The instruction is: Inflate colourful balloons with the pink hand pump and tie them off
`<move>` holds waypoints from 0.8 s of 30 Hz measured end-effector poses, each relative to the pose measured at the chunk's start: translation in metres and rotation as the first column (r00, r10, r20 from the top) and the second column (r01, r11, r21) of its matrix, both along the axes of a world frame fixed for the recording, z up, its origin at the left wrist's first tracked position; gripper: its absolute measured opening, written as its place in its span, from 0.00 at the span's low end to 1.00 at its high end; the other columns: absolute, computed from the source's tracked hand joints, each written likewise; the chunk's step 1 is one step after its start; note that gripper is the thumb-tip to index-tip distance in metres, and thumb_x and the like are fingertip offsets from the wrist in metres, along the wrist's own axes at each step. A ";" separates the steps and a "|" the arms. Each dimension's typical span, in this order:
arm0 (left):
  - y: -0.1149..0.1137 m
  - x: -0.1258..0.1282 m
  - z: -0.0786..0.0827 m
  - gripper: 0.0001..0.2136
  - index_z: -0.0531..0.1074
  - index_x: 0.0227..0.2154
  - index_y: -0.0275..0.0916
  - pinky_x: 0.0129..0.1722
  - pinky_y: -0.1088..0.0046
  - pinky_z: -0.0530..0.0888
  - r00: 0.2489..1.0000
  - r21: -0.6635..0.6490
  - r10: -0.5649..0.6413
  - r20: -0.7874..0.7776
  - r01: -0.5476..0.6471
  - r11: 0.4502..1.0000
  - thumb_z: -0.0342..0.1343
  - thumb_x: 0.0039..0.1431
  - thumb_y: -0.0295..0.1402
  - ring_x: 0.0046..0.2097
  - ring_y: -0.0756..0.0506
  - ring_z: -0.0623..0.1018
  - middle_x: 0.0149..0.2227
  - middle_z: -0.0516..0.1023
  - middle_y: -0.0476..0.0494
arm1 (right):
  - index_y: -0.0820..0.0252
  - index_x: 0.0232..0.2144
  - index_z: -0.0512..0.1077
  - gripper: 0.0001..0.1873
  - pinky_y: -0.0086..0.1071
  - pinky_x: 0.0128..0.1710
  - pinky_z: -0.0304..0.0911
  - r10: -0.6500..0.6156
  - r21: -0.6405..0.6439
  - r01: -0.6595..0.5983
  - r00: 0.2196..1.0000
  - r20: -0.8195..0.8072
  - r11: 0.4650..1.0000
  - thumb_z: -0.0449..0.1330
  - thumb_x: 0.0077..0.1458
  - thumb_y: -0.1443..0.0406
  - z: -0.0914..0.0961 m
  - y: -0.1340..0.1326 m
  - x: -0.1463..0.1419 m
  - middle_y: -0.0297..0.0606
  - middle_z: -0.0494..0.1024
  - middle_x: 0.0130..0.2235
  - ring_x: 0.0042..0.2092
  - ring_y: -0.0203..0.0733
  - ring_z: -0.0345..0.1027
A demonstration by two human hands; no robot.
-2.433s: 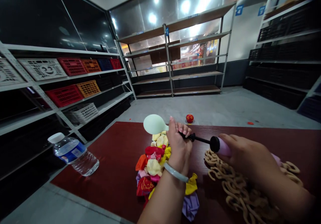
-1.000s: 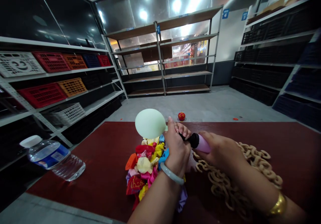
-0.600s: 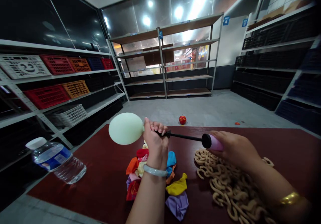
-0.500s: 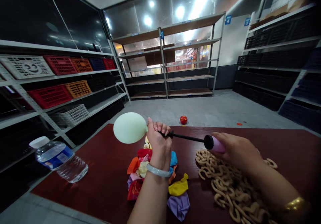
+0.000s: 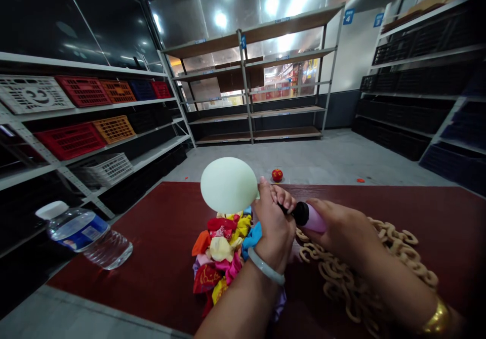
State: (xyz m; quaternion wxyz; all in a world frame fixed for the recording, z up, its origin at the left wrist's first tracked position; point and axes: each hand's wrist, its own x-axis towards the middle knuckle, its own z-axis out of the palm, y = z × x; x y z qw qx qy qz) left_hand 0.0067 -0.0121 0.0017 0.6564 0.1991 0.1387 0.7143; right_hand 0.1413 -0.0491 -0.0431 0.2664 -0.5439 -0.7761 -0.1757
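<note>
My left hand (image 5: pixel 274 222) is closed round the neck of a pale green balloon (image 5: pixel 229 185) and the black nozzle of a hand pump. The balloon is partly blown up and sticks out to the left above the table. My right hand (image 5: pixel 341 232) grips the pump's pink barrel (image 5: pixel 312 217), pushed in close to my left hand. Below the hands lies a heap of flat coloured balloons (image 5: pixel 220 253). A pile of beige linked rings (image 5: pixel 364 273) lies under my right forearm.
The dark red table (image 5: pixel 159 248) also carries a water bottle (image 5: pixel 81 232) lying on its side at the left. Metal shelves with coloured crates (image 5: pixel 76 136) line the left wall, more shelving stands behind and right. A small red ball (image 5: pixel 277 175) rests on the grey floor.
My right hand has pushed the pump barrel in towards my left hand, hiding the rod. The balloon has grown since the earliest frame. Both hands moved right, over the balloon heap.
</note>
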 end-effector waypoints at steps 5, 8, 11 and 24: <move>0.009 -0.019 0.008 0.26 0.53 0.18 0.39 0.15 0.78 0.52 1.000 -0.001 0.007 0.015 -0.007 1.000 0.59 0.60 0.47 0.15 0.55 0.55 0.14 0.54 0.57 | 0.57 0.52 0.71 0.27 0.38 0.35 0.68 0.020 -0.018 -0.020 1.000 0.020 1.000 0.60 0.55 0.50 -0.004 0.008 0.006 0.44 0.81 0.43 0.39 0.50 0.77; 0.022 -0.045 0.014 0.25 0.53 0.18 0.40 0.16 0.78 0.53 0.995 -0.026 0.082 0.057 -0.081 0.996 0.59 0.61 0.44 0.15 0.56 0.56 0.15 0.53 0.57 | 0.58 0.52 0.72 0.27 0.41 0.37 0.70 0.027 -0.029 -0.027 1.000 0.014 0.999 0.60 0.55 0.50 -0.006 0.015 0.021 0.46 0.81 0.46 0.41 0.53 0.77; 0.034 -0.068 0.017 0.23 0.53 0.19 0.40 0.16 0.78 0.52 0.979 -0.024 0.177 0.098 -0.176 0.984 0.56 0.64 0.40 0.15 0.56 0.56 0.15 0.54 0.57 | 0.55 0.52 0.72 0.25 0.44 0.39 0.70 0.036 -0.086 -0.036 0.999 -0.005 0.996 0.60 0.56 0.51 -0.002 0.018 0.040 0.45 0.81 0.48 0.44 0.56 0.77; 0.020 -0.029 0.003 0.22 0.54 0.18 0.39 0.17 0.77 0.52 0.996 -0.042 0.038 0.086 -0.034 0.999 0.57 0.63 0.41 0.15 0.55 0.56 0.15 0.54 0.57 | 0.53 0.48 0.72 0.23 0.37 0.29 0.63 -0.036 -0.111 0.039 0.999 0.034 0.993 0.60 0.54 0.49 0.002 0.006 0.021 0.40 0.82 0.39 0.36 0.49 0.77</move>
